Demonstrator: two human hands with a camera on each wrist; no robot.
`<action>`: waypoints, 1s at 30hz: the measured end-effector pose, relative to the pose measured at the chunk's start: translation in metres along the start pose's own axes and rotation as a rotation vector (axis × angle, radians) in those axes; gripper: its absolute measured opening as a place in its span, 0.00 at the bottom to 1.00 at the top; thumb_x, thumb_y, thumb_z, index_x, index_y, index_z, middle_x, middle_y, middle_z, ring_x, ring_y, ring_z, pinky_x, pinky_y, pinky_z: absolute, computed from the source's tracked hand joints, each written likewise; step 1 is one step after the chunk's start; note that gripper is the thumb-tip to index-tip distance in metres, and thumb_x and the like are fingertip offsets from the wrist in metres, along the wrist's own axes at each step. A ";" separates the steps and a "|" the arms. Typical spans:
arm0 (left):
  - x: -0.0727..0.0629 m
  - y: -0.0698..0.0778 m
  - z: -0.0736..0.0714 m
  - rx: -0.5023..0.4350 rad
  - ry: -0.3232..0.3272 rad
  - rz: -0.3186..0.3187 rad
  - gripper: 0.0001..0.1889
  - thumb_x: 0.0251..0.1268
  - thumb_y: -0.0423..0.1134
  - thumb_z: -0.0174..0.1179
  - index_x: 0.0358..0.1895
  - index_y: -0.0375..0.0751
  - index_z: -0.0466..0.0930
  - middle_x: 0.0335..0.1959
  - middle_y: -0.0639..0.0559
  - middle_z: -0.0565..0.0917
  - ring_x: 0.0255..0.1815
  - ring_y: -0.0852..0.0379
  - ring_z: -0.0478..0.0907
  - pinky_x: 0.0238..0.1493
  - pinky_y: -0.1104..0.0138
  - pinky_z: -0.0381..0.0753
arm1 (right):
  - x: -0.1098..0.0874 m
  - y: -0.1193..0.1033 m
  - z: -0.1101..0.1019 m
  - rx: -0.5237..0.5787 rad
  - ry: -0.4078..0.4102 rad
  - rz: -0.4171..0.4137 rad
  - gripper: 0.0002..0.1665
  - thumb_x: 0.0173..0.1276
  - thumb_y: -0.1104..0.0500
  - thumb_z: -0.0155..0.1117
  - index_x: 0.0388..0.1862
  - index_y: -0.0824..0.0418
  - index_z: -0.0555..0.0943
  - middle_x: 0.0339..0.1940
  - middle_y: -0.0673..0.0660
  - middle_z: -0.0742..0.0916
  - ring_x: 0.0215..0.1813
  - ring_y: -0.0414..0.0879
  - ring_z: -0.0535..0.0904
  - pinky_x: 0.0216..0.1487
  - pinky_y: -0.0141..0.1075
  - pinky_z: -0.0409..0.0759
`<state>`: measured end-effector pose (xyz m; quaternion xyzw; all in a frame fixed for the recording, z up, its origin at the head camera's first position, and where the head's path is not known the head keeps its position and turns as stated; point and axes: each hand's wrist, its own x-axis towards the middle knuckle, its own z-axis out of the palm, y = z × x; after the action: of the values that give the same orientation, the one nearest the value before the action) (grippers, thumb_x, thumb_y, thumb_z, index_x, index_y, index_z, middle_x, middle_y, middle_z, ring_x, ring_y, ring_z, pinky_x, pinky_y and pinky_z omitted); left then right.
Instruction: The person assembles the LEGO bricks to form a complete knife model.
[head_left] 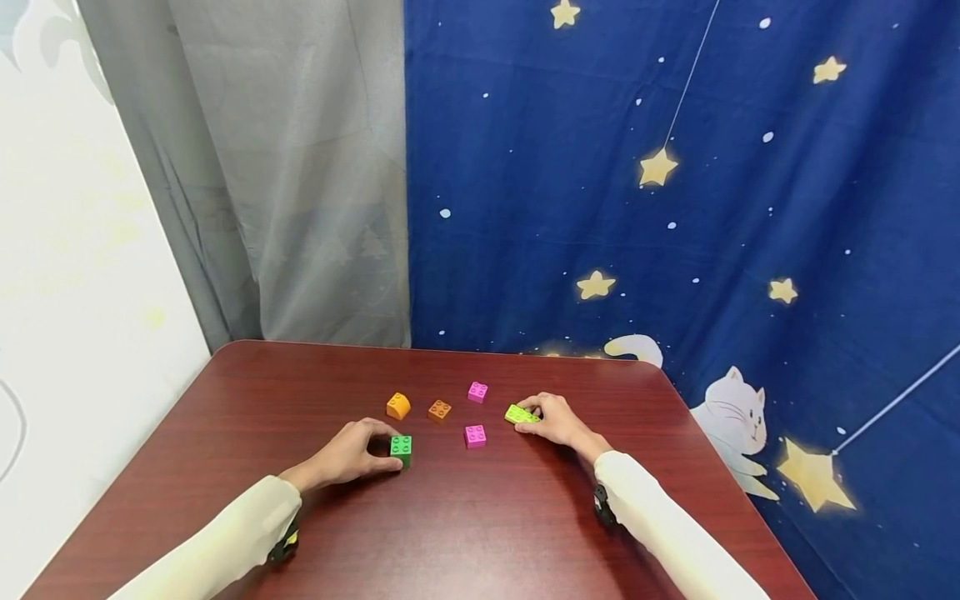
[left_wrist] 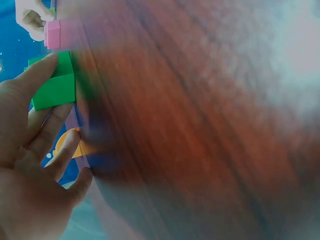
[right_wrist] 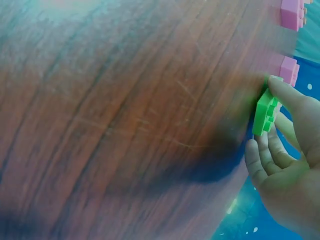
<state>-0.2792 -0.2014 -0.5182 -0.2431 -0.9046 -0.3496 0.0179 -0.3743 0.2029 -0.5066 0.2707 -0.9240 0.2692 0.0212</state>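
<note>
Toward the left of the table, my left hand (head_left: 352, 452) pinches a green building brick (head_left: 401, 450) between thumb and fingers. The left wrist view shows the thumb across one side of this two-level green block (left_wrist: 56, 87) and fingers behind it. At the right, my right hand (head_left: 557, 419) grips a flat lime-green brick (head_left: 521, 414) by its ends. In the right wrist view, the thumb lies at one end of the lime brick (right_wrist: 266, 112) and the fingertips at the other. Two pink bricks, one nearer (head_left: 476, 437) and one farther (head_left: 477, 392), lie between the hands.
An orange-brown brick (head_left: 439, 410) and a yellow-orange brick with a rounded side (head_left: 398, 406) sit beyond the left hand. All lie on a dark red wooden table (head_left: 465, 533). Behind its far edge hang a grey curtain (head_left: 300, 183) and a blue starry curtain (head_left: 525, 208).
</note>
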 end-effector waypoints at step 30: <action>0.004 0.002 -0.001 0.023 -0.012 -0.008 0.16 0.54 0.49 0.81 0.44 0.50 0.90 0.39 0.65 0.86 0.44 0.59 0.78 0.49 0.59 0.80 | 0.017 -0.095 0.010 0.051 -0.089 -0.261 0.21 0.58 0.57 0.84 0.50 0.59 0.91 0.39 0.51 0.91 0.37 0.50 0.82 0.35 0.29 0.76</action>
<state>-0.2823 -0.1991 -0.5154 -0.2417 -0.9097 -0.3376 0.0139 -0.3393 0.1223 -0.4659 0.4007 -0.8739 0.2751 0.0080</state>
